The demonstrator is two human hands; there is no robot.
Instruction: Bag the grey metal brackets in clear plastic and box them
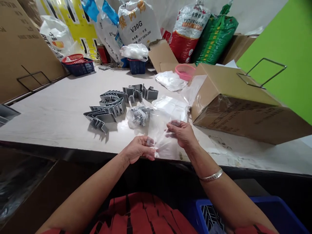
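A clear plastic bag (pixel 159 128) is stretched between my two hands at the table's front edge. My left hand (pixel 140 149) pinches its near left side. Higher up on the right, my right hand (pixel 181 131) grips the bag between thumb and fingers. Just beyond my left hand lies a bagged bundle of grey metal pieces (pixel 138 116). Further left, bent grey metal brackets (pixel 109 105) stand nested in curving rows. A stack of flat clear bags (pixel 170 105) lies right behind the bag that I hold.
A taped cardboard box (pixel 243 107) with a wire handle stands on the right, and a large carton (pixel 26 55) on the left. A pink basket (pixel 185 71), blue baskets (pixel 137 66) and full sacks (pixel 138 26) line the back. Below right sits a blue crate (pixel 202 211) with metal pieces.
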